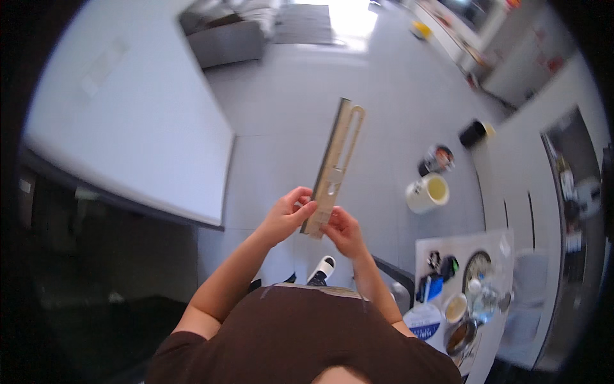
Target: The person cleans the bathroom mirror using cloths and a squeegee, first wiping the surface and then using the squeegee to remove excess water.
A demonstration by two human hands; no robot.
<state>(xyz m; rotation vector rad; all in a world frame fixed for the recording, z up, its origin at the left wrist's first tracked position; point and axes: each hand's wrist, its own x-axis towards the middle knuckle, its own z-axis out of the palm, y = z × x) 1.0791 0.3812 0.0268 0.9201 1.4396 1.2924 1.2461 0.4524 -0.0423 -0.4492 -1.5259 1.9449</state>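
A long, narrow beige bar is held out in front of me, tilted slightly to the right at its far end. A dark strip runs along its left side, and a long oval loop shows at the far right; its exact kind is unclear. My left hand pinches the near part from the left, thumb on top. My right hand closes on the near end from the right, fingertips against the beige face. The undersides of my fingers are hidden behind the bar.
At lower right a small table bears cups, a blue item and a glass jar. On the grey floor stand a cream bin, a dark round container and a black cylinder. A white wall rises at left, with a sofa beyond.
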